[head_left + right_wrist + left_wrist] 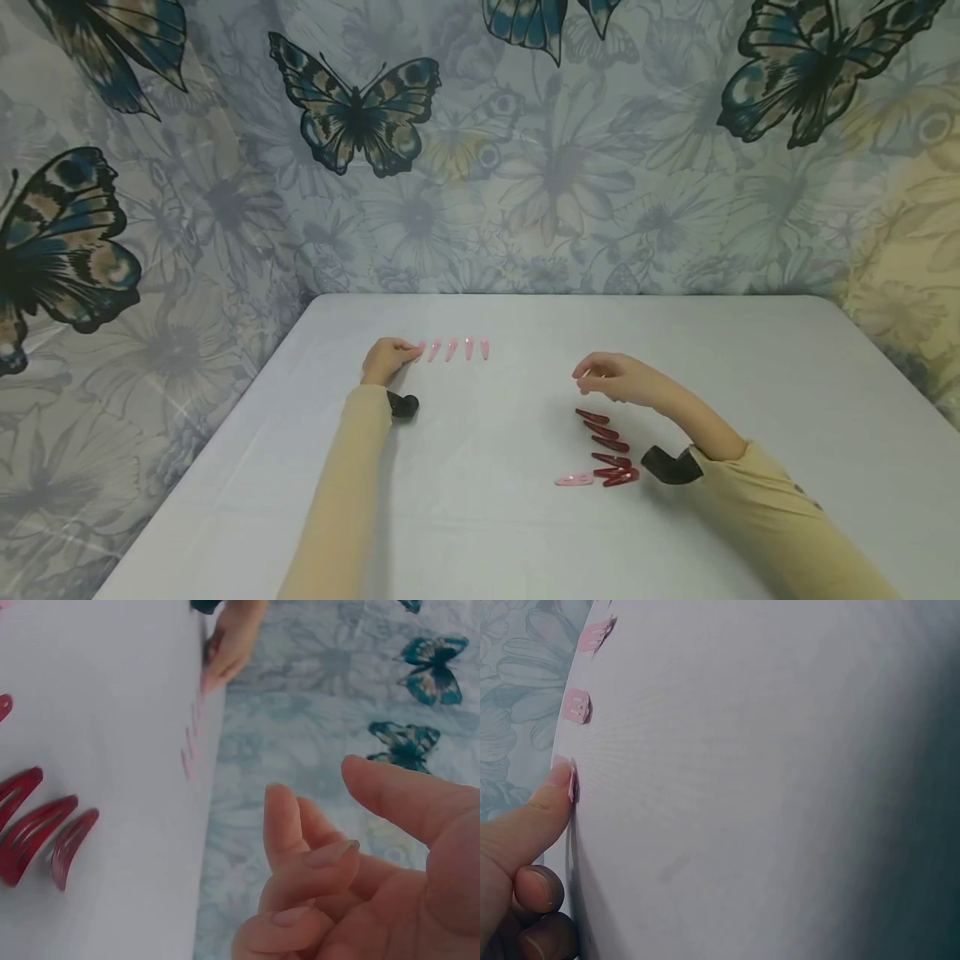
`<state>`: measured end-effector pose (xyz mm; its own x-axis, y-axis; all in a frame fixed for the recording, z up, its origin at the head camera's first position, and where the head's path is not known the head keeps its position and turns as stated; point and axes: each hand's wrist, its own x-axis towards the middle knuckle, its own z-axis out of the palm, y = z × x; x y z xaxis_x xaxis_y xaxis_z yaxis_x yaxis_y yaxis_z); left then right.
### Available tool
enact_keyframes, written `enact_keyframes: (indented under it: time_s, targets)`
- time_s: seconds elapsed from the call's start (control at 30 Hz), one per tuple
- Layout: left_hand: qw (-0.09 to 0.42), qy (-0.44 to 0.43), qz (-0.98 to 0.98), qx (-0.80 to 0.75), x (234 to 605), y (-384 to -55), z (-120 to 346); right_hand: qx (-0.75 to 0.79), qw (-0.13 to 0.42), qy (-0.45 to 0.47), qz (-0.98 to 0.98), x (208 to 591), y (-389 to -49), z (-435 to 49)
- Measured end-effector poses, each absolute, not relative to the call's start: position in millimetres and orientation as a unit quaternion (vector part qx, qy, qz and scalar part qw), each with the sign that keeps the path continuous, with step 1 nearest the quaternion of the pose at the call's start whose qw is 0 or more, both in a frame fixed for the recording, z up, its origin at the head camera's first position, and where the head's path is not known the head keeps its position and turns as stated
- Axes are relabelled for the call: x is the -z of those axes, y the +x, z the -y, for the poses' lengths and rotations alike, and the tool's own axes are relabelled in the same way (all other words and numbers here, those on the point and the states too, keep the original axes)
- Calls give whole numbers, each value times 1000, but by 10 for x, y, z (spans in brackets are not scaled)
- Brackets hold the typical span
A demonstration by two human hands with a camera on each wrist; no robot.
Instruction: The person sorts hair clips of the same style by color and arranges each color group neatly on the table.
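At the far left of the table, my left hand (pixel 387 358) pinches a pink snap hair clip (pixel 421 347), the leftmost in a row of pink clips. In the left wrist view the thumb (pixel 544 806) lies against that clip, and two other fingers are curled below. My right hand (pixel 618 377) hovers above the table with nothing between its loosely bent fingers, thumb and fingertips apart. Just nearer than it lie several dark red hair clips (pixel 602 430) in a column. At its near end, red clips overlap beside another pink clip (pixel 573 480).
The other pink clips (pixel 468 348) stand spaced out to the right of my left hand, near the back edge of the white table (pixel 510 533). Behind the table hangs a butterfly-patterned cloth (pixel 562 167). Black straps with cameras sit on both wrists.
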<state>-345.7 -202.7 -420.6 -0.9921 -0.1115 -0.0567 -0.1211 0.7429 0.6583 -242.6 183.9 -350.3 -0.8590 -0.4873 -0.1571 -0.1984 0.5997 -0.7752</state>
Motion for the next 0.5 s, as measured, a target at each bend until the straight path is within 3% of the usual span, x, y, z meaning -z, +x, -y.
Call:
enact_keyframes:
  time_s: [0.33,0.5]
  targets:
    - [22,-66,-932,-355,4216,-3503,2053,439,194,-245,-842,3718,-2157,-2008]
    - [17,-54,-930,-362,4385,-3658,2144,403,152,-287,-855,3900,-1970,-2036]
